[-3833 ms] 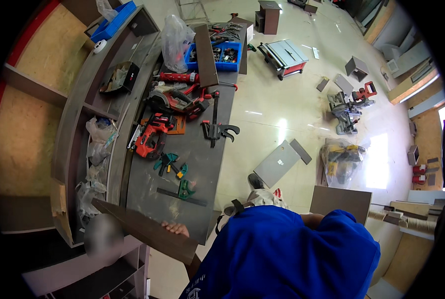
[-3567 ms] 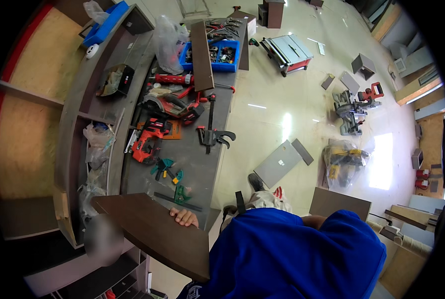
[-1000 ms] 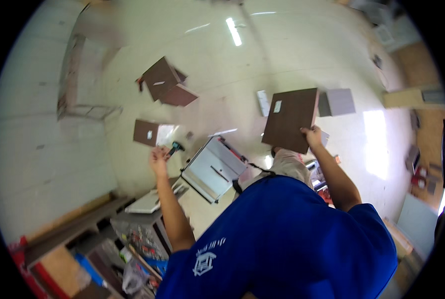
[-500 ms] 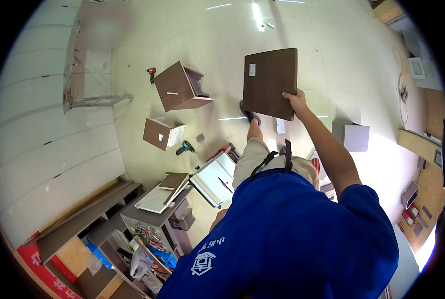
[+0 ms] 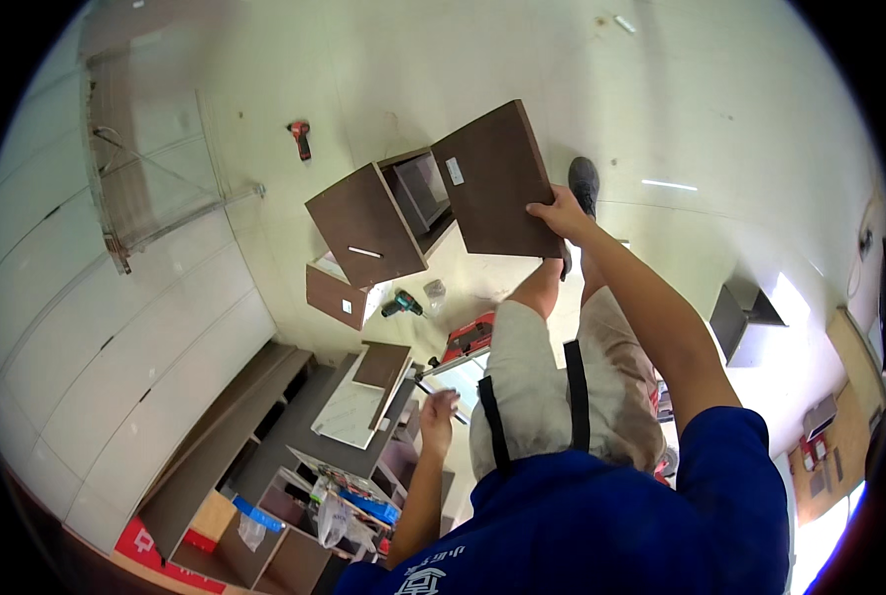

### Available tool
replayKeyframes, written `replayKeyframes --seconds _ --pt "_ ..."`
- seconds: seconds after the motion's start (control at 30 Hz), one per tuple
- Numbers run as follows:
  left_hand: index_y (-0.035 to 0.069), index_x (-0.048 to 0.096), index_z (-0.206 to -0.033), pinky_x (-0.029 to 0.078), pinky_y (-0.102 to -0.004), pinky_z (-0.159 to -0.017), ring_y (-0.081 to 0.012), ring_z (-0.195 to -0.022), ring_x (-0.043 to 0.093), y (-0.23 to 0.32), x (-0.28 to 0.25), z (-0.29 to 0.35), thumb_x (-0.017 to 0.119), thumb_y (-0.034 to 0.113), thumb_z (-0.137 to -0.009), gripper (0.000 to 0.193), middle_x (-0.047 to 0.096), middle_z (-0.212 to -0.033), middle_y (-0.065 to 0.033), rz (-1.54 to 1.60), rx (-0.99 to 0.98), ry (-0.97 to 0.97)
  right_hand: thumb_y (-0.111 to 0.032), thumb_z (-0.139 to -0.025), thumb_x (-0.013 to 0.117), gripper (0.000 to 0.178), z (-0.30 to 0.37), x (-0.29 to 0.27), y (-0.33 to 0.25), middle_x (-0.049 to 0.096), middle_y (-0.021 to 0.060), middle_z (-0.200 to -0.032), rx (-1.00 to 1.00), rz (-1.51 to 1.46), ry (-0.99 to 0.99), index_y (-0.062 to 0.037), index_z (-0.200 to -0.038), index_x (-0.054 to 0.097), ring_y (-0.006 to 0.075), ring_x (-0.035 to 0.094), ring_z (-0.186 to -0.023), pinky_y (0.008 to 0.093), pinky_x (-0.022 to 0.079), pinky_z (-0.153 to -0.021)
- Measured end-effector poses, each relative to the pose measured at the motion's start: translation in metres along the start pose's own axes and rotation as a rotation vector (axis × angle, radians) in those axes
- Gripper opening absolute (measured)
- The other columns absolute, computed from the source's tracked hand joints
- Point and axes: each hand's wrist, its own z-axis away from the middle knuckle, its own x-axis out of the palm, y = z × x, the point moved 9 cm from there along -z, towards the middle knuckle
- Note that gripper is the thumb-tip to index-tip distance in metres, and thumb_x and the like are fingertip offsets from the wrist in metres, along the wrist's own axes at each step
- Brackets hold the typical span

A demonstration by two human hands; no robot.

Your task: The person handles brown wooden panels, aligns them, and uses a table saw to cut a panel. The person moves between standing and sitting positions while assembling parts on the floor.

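Observation:
My right hand [image 5: 565, 216] is closed on the near right edge of a dark brown board [image 5: 492, 183], thumb on its top face, which bears a small white label. The board is held up tilted, its left edge overlapping a brown cabinet [image 5: 363, 223] in my view; whether they touch I cannot tell. That cabinet has an opening on its right side and a light handle or strip on its brown face. My left hand [image 5: 438, 421] is low at my left, near the workbench; its fingers are blurred, and I see nothing clearly held.
A red drill [image 5: 301, 141] lies beyond the cabinet. Nearer are a smaller brown box [image 5: 336, 295], a teal drill [image 5: 402, 303] and a clear bag [image 5: 435, 290]. Boards [image 5: 363, 397] rest on a grey bench at left, with tool-filled shelves below. A grey box [image 5: 743, 315] sits at right.
I have stepped forward, closer to the brown cabinet. The board has moved left relative to the cabinet and tilted. My left hand has come into view; the right keeps its hold.

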Motion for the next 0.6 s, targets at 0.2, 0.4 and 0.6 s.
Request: replayKeyframes --seconds 0.2,0.4,0.6 --pt "-0.003 0.06 -0.117 0.045 -0.0288 -0.089 -0.016 -0.099 0.059 -0.083 0.009 0.018 0.053 0.021 -0.096 0.032 0.065 -0.106 -0.0105 -0.389 -0.361 0.079 -0.01 -0.081 0.066 0.037 -0.111 0.027 0.045 0.069 0.0142 -0.103 0.016 0.007 -0.101 0.003 -0.115 0.062 0.0209 0.065 -0.094 0.0331 0.049 -0.088" --pt "-0.003 0.058 -0.118 0.045 -0.028 -0.088 -0.0165 -0.097 0.06 -0.062 0.006 0.006 0.053 0.017 -0.096 0.03 0.065 -0.105 -0.0113 -0.342 -0.409 0.035 -0.011 -0.081 0.067 0.038 -0.145 0.044 0.082 0.069 0.0149 -0.105 0.101 -0.05 -0.197 0.0034 -0.115 0.061 0.0212 0.065 -0.096 0.0334 0.049 -0.089" --pt "-0.004 0.057 -0.117 0.046 -0.0283 -0.089 -0.0166 -0.098 0.06 -0.064 -0.002 -0.005 0.056 0.014 -0.094 0.029 0.065 -0.106 -0.0118 -0.34 -0.41 -0.006 -0.012 -0.083 0.067 0.037 -0.141 0.057 0.1 0.068 0.0157 -0.105 0.084 -0.054 -0.187 0.0048 -0.115 0.06 0.0213 0.065 -0.095 0.0331 0.051 -0.087"
